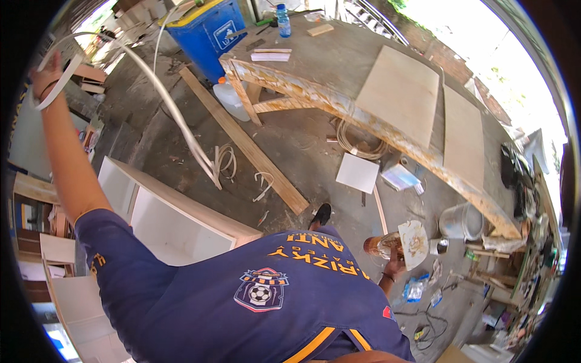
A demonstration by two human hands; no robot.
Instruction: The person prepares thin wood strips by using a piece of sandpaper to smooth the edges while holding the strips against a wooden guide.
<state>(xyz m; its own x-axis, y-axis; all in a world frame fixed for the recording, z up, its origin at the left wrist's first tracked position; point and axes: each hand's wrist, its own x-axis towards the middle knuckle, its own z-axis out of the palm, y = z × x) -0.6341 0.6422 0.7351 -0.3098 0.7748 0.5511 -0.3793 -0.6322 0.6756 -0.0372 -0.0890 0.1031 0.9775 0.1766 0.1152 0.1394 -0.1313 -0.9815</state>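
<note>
At the far left, my raised left hand (pixel 47 78) is closed on a long, pale edging strip (pixel 168 100). The strip loops around that hand, then hangs in a curve down to the floor. Low on the right, my right hand (pixel 394 264) grips a brown-stained can (pixel 380 245). A flat, off-white piece with brown smears (pixel 414 244) sits against the can beside my fingers; whether it is a lid or a spreader I cannot tell. Below my left arm lies an open pale cabinet box (pixel 175 225).
A long workbench (pixel 321 45) with glue-crusted edges bears two pale panels (pixel 399 91) and a water bottle (pixel 282 21). On the floor are a wooden plank (pixel 242 139), a coiled strip (pixel 361 145), a white jug (pixel 232 101), a bucket (pixel 461 221) and cables (pixel 433 327).
</note>
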